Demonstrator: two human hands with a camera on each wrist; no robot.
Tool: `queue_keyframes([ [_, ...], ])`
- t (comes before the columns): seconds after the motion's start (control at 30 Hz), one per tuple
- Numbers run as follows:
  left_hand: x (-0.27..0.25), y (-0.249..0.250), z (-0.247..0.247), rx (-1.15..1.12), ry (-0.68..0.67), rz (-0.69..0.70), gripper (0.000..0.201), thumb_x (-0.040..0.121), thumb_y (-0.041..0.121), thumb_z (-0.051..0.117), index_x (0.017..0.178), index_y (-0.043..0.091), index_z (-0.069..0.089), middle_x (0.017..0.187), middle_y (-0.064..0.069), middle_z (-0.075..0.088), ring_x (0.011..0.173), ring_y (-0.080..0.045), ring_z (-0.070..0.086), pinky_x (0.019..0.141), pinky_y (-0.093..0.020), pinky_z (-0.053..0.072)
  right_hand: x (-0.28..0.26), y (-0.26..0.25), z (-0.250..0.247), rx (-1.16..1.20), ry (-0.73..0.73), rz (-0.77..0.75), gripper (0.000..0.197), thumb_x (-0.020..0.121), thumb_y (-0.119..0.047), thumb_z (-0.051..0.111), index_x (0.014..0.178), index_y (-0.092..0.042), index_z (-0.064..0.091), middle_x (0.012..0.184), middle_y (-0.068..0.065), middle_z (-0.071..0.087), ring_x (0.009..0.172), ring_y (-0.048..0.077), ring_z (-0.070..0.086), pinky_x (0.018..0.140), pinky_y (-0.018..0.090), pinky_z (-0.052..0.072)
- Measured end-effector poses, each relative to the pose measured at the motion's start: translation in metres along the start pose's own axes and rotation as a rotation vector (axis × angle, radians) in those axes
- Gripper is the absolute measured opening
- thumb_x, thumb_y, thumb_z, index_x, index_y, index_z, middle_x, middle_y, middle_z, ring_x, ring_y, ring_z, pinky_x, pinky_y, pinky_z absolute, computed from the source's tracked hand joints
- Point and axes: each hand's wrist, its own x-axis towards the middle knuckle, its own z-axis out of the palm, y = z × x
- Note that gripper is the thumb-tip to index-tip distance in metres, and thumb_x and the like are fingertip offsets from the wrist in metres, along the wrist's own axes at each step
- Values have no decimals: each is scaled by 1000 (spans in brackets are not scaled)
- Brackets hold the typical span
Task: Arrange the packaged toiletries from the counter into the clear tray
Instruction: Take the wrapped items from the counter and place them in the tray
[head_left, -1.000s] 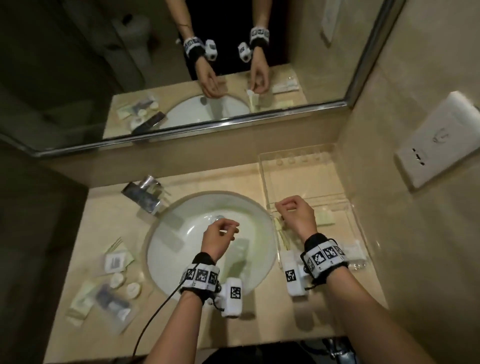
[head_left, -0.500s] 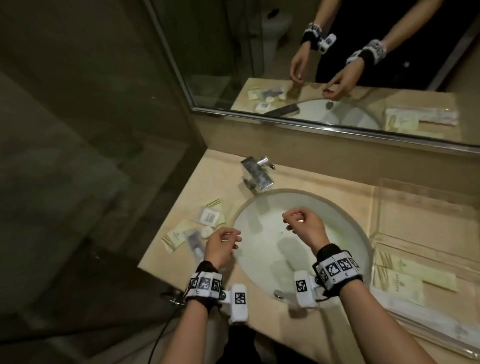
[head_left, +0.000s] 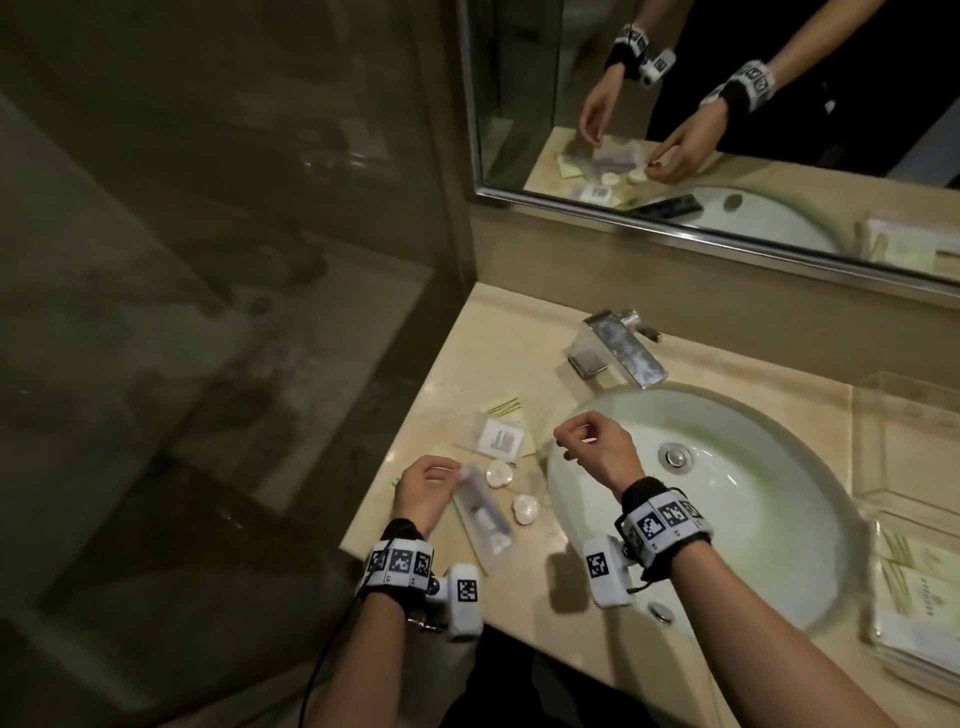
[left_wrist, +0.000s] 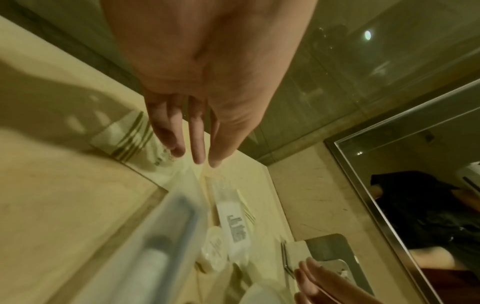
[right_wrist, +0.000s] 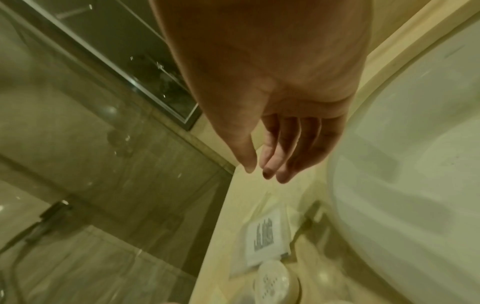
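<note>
Left of the sink lie loose toiletries: a clear pouch (head_left: 485, 519) (left_wrist: 161, 246) with a toothbrush kit, two round white packs (head_left: 500, 474) (head_left: 525, 510), a white labelled sachet (head_left: 501, 440) (right_wrist: 265, 234) and a pale striped packet (head_left: 501, 408). My left hand (head_left: 452, 475) (left_wrist: 197, 158) hovers at the pouch's far end, fingers straight, holding nothing. Over the sink's left rim my right hand (head_left: 566, 441) (right_wrist: 262, 172) is relaxed and empty, just right of the sachet. The clear tray (head_left: 914, 452) stands at the far right with flat packets (head_left: 919, 587) inside.
A white round sink (head_left: 727, 499) lies between the pile and the tray, with a chrome faucet (head_left: 621, 348) behind it. A mirror (head_left: 727, 104) lines the back wall. A glass shower partition (head_left: 234, 260) borders the counter's left edge.
My view has swung left. The right hand left the tray and crossed the sink to the left; the left hand moved from over the sink to the pile of toiletries.
</note>
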Motion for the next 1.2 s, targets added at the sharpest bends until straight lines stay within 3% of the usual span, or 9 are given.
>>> queue_keyframes([
  [0.1,19,-7,-19,59,53,0,15,78,6,72,87,17,66,84,-1,66,87,-24,63,85,-36,52,18,-4,29,-91,25,26,15,85,-21,71,91,-9,63,91,5,71,82,20,66,77,28,51],
  [0.17,22,-10,-23,108,68,9,25,74,5,77,92,15,64,93,-2,63,90,-24,61,82,-33,50,26,-5,39,-141,32,57,14,85,-18,71,92,-11,61,97,8,69,85,18,61,77,24,46],
  [0.33,40,-19,-29,348,128,47,48,64,10,85,104,16,60,107,2,50,100,-17,41,87,-24,34,57,-5,72,-288,29,85,32,81,-23,77,99,-9,55,105,13,66,98,28,62,87,36,50],
  [0.53,49,-22,-24,536,107,32,57,61,16,86,108,21,54,118,-3,53,113,-26,42,96,-35,40,68,-10,94,-473,65,159,56,72,-37,82,112,-14,51,116,10,56,108,30,56,94,45,47],
  [0.7,54,-21,-26,579,100,13,54,62,18,86,106,19,55,120,-6,52,115,-27,42,95,-35,39,72,-10,99,-472,45,168,55,71,-33,83,111,-13,50,116,11,57,107,31,56,95,46,47],
  [0.87,53,-19,-22,623,171,95,52,64,14,85,103,24,53,117,-1,47,111,-24,42,94,-34,42,64,-6,100,-505,107,45,50,71,-32,83,104,-16,49,112,7,53,102,29,55,90,45,48],
  [0.97,55,-20,-15,570,131,176,24,79,10,72,92,24,58,104,1,51,106,-23,48,89,-32,45,59,-4,98,-527,78,18,49,71,-40,82,103,-20,51,112,3,53,100,26,56,87,44,49],
  [1.07,58,-20,-9,520,49,174,9,92,24,58,93,20,66,100,-2,56,105,-24,50,91,-35,45,58,0,97,-515,34,-4,53,67,-40,85,101,-20,50,110,4,54,98,26,56,86,45,50],
  [1.2,61,-21,-9,609,-20,147,26,72,49,75,82,28,63,94,6,48,98,-15,42,89,-31,43,58,-1,98,-443,11,-14,49,67,-28,87,96,-16,50,103,6,56,90,26,56,82,40,49],
])
